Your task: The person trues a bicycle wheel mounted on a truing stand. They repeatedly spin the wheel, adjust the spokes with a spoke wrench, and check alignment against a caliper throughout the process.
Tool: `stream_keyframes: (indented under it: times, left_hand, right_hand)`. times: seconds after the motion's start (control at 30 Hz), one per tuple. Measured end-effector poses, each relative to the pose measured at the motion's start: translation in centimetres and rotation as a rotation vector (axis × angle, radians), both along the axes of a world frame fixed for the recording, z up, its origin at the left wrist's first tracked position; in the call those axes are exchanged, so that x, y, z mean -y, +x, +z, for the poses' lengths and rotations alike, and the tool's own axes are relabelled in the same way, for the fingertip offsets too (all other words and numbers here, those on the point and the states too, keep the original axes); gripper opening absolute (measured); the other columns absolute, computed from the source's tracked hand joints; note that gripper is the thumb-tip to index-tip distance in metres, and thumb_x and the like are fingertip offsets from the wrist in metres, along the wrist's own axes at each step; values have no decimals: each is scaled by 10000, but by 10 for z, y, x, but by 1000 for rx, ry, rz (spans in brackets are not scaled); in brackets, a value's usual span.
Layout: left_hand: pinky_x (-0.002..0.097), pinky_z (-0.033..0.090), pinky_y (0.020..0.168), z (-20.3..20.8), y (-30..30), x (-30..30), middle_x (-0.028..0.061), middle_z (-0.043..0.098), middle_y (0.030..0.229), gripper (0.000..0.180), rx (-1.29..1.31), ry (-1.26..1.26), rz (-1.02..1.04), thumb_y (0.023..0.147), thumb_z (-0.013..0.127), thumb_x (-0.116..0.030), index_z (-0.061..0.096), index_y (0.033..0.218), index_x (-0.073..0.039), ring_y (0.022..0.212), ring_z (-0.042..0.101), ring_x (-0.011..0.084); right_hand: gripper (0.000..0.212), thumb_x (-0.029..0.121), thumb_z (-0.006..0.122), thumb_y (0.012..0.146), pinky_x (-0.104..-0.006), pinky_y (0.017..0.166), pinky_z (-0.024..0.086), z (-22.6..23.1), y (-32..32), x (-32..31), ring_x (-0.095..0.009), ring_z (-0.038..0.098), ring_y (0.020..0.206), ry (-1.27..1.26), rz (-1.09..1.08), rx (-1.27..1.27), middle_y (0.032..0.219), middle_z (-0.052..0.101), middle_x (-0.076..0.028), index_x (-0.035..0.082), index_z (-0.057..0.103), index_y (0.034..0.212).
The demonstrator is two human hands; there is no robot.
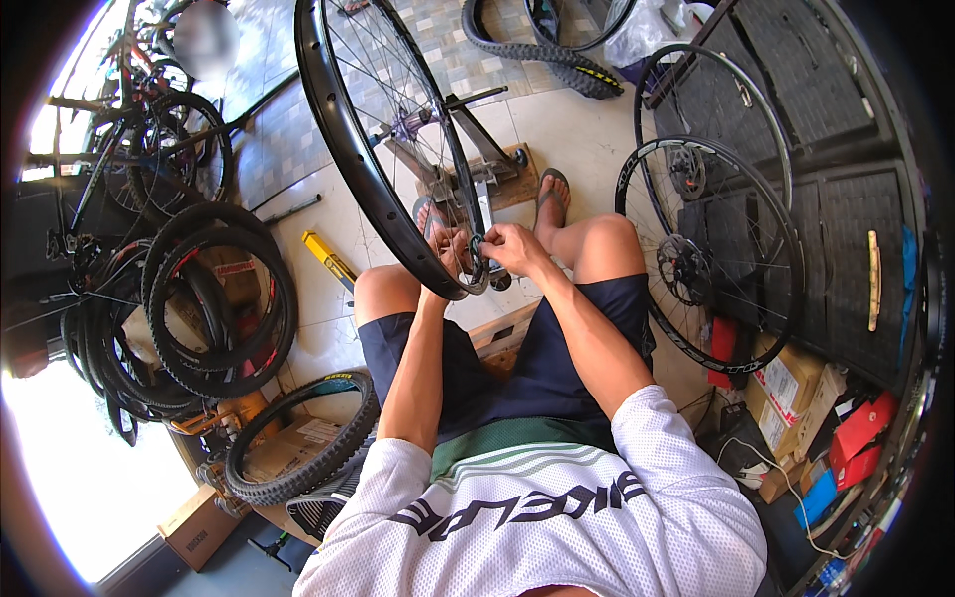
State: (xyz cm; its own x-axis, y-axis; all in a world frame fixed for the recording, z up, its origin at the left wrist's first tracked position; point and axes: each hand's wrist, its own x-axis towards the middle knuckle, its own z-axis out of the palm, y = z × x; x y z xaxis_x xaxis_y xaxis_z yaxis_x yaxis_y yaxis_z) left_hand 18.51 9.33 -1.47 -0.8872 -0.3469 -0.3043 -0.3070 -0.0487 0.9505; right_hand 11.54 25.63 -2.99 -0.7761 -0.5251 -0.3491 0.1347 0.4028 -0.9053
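A bicycle wheel with a wide black rim (350, 159) stands upright between my knees, mounted in a metal truing stand (410, 164) on a wooden base. At the near edge of the rim, my right hand (511, 249) pinches a small dark round tool (476, 245) that looks like a spoke wrench. My left hand (451, 249) is on the other side of that spot, among the spokes, its fingers bent and pressed together. The rim and spokes partly cover them, so what they pinch cannot be made out.
Several bicycle tires (214, 298) hang at the left, near parked bicycles (179, 139). A yellow tool (328, 257) lies on the tiled floor. Two wheels (711, 254) lean against black cabinets (846, 229) at the right, above cardboard boxes (791, 398). Another tire (298, 438) rests at lower left.
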Motion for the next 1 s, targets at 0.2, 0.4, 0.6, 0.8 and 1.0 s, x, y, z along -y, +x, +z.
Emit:
stream_keyframes:
  times: [0.2, 0.4, 0.6, 0.8, 1.0]
  left_hand:
    - [230, 376, 515, 4, 0, 6, -29, 569, 710, 333, 56, -54, 10, 947, 700, -342, 637, 903, -17, 607, 496, 49]
    - [245, 346, 470, 19, 2, 11, -38, 528, 618, 452, 212, -117, -118, 911, 716, -439, 647, 807, -4, 545, 472, 60]
    - [235, 368, 482, 33, -4, 9, -6, 571, 628, 463, 251, -108, -147, 845, 775, -464, 637, 768, -28, 554, 508, 71]
    - [253, 380, 464, 10, -7, 15, 8, 574, 604, 464, 272, -323, -175, 818, 794, -444, 624, 729, -22, 527, 516, 82]
    - [296, 399, 463, -30, -7, 16, 18, 565, 587, 473, -34, -802, -86, 806, 804, -405, 616, 717, 20, 515, 512, 111]
  right_hand:
    - [285, 214, 731, 847, -310, 705, 527, 14, 4, 3, -159, 668, 761, -137, 48, -20, 842, 728, -113, -36, 673, 970]
    - [314, 266, 718, 831, -358, 740, 542, 19, 5, 2, -258, 718, 815, -155, 71, -46, 885, 740, -149, -7, 686, 983]
    - [277, 225, 694, 841, -357, 738, 536, 16, 3, 1, -248, 716, 813, -156, 80, -30, 886, 741, -149, -9, 684, 989]
    - [265, 219, 681, 846, -362, 738, 530, 11, 3, 2, -250, 713, 815, -160, 80, 1, 883, 740, -146, -5, 691, 986]
    - [227, 156, 665, 900, -295, 731, 513, -1, 7, 12, -130, 654, 790, -97, 81, -109, 892, 741, -100, -39, 687, 1014]
